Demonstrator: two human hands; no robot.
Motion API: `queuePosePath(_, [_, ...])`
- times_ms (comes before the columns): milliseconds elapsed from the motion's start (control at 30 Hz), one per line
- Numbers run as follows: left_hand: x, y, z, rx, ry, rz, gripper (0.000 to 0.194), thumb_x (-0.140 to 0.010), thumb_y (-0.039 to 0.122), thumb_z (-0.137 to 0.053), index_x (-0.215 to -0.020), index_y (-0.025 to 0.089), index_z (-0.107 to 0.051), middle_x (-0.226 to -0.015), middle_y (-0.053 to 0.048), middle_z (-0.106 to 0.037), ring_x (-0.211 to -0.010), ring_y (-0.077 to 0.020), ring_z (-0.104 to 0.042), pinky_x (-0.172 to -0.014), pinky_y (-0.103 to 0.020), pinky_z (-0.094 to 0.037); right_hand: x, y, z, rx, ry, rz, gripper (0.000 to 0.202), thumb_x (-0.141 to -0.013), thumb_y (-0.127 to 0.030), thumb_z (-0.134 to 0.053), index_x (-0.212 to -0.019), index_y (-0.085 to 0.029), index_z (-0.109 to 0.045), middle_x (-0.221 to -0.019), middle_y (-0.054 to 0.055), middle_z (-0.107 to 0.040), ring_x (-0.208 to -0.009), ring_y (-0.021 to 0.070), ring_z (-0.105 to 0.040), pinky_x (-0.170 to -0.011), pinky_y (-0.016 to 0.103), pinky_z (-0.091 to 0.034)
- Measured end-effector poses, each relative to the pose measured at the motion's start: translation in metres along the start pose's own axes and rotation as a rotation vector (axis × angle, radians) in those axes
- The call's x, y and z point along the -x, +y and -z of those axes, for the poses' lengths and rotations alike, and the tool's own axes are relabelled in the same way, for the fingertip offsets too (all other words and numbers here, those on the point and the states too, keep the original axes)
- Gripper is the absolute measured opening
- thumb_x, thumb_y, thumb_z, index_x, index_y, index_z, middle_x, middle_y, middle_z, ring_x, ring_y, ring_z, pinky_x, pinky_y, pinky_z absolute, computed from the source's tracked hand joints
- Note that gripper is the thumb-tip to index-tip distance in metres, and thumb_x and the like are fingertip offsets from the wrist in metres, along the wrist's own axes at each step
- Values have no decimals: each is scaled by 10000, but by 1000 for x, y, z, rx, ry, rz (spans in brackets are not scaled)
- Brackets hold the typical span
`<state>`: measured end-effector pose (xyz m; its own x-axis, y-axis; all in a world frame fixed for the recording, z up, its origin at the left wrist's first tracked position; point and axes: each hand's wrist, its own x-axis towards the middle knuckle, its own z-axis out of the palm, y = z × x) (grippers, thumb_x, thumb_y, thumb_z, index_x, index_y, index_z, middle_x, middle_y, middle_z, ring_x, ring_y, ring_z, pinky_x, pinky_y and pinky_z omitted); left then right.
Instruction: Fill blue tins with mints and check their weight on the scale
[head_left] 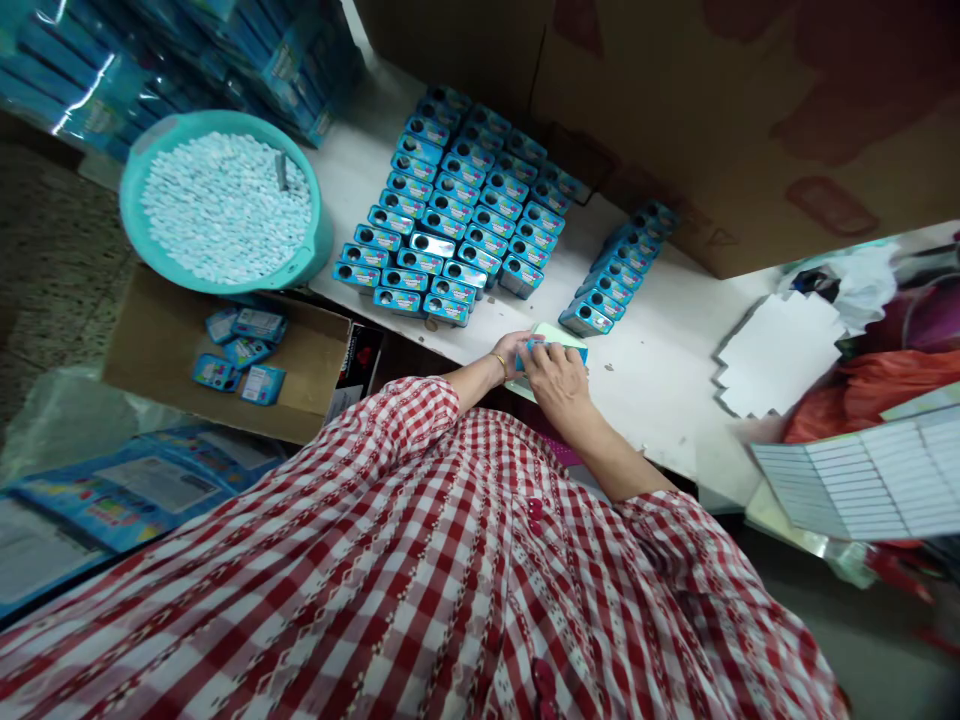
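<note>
At the table's front edge, my left hand (511, 352) and my right hand (556, 378) come together on a small blue box (576, 352). The fingers of my left hand wrap its left end, and my right hand's fingers press over its top. Under the box is a pale green piece (553, 332), partly covered by the hands. Rows of upright blue tins (451, 205) with dark round holes in their tops stand beyond my hands, and a shorter line of them (615, 275) is to the right.
A turquoise tub (324, 235) full of small white pieces stands at the left, above a cardboard box (307, 400) with several blue packs. Plastic-wrapped blue packs (285, 50) fill the upper left. White sheets (780, 350) lie right; a large carton (675, 120) rises behind.
</note>
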<state>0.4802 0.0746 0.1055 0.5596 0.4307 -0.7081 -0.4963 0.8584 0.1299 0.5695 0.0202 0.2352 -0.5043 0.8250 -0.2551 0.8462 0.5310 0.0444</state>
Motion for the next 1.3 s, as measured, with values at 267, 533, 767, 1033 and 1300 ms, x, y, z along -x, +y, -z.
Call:
queuePosePath(267, [7,0,-19,146,94,2,247,-871,135,-407,-702,117,-587,-533,-13,-576,-491,-93,-537,-566,-197,-431,8,18,2,-26,53,-114,403,-902,-152,-375,-1292,-176,-474,-994,126,-578,-895,244,-421,-702,364,-281])
queuePosePath(533, [11,5,-17,103,161,-36,171,-833,145,-499,-701,106,-599,-559,-42,-601,-502,-128,-577,-556,-246,-491,36,49,-36,-365,271,-344,397,-825,-265,-510,-1215,-186,-512,-1024,99,-588,-911,249,-463,-768,366,-384])
queuePosePath(767, [27,16,-2,125,180,-40,263,-895,201,-410,-776,97,-621,-642,-94,-641,-610,-154,-638,-615,-263,-530,31,54,-119,-1180,519,-586,359,-713,-376,-592,-1006,-207,-469,-924,15,-568,-829,175,-552,-787,338,-460])
queuePosePath(1033, [75,24,16,52,230,-78,255,-895,202,-414,-838,97,-640,-673,-92,-655,-639,-153,-644,-620,-265,-533,43,58,-142,-1458,515,-569,621,-613,-427,-703,-1122,-222,-412,-1270,122,-485,-1147,206,-493,-935,381,-430])
queuePosePath(1300, [112,25,36,97,354,-138,250,-898,186,-408,-929,94,-639,-665,-74,-648,-660,-139,-644,-637,-247,-543,96,76,-149,-1418,685,-914,641,-658,-407,-637,-1247,-226,-459,-1261,105,-518,-1060,212,-555,-879,415,-461])
